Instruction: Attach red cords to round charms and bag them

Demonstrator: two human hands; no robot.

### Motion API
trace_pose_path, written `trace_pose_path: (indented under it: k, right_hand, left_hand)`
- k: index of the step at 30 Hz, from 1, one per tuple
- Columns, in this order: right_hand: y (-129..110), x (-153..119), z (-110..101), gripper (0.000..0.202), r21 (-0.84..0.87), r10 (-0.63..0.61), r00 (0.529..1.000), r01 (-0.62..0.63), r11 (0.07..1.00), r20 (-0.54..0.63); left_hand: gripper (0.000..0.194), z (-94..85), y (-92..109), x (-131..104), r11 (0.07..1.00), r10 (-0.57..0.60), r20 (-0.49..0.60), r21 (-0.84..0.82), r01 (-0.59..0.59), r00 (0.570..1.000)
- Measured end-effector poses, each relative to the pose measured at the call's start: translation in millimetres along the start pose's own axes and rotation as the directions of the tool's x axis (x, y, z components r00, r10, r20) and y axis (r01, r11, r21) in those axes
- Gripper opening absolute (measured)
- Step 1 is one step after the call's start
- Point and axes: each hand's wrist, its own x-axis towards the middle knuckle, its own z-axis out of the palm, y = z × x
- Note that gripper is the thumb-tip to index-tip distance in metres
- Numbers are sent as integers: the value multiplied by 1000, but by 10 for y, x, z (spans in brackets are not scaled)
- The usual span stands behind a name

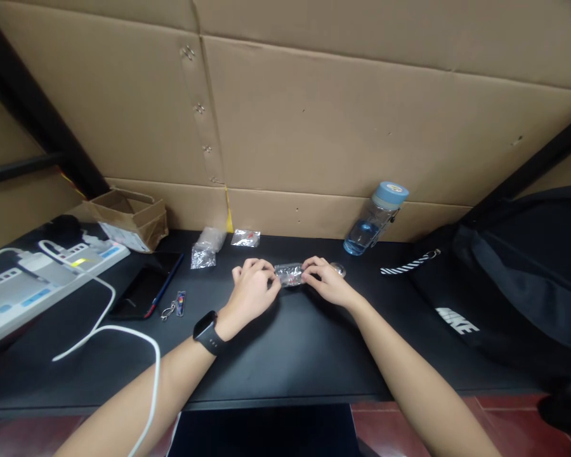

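Observation:
A small clear plastic packet [289, 274] with something reddish inside lies low over the black table, between my two hands. My left hand [255, 282], with a black watch on the wrist, grips the packet's left end with bent fingers. At the other end, my right hand [327, 280] pinches it between thumb and fingers. A shiny, rounded clear thing [337, 270] pokes out past the right hand, mostly hidden by it. Behind the left hand lie a flat silvery packet [246, 238] and some crumpled clear bags [207, 247].
On the left are a power strip [42, 282] with white cables, an opened cardboard box [133, 216], a phone or tablet [147, 285] and a keychain [175, 306]. A blue-capped bottle [374, 219], a striped strap [409, 263] and a black bag [518, 285] stand right. Cardboard [361, 127] walls the back.

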Motion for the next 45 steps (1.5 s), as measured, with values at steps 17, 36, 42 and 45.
trace_pose_path:
  k: [17,36,42,45]
  right_hand:
    - [-143,-4,222,31,-353,252,947,-310,883,-201]
    - [-292,-50,117,35,-263,9,998,8,965,62]
    - [-227,-11,63,21,-36,60,997,-61,997,-40]
    - [-236,7,52,22,277,88,993,-63,959,-76]
  left_hand:
    - [29,117,106,-22,935,318,-32,177,-308,948]
    - [25,154,64,-63,955,272,52,108,-277,961]
    - [25,25,-6,28,988,146,-44,-48,-148,988]
    - [20,-60,-26,66,987,59,-95,-144,-73,994]
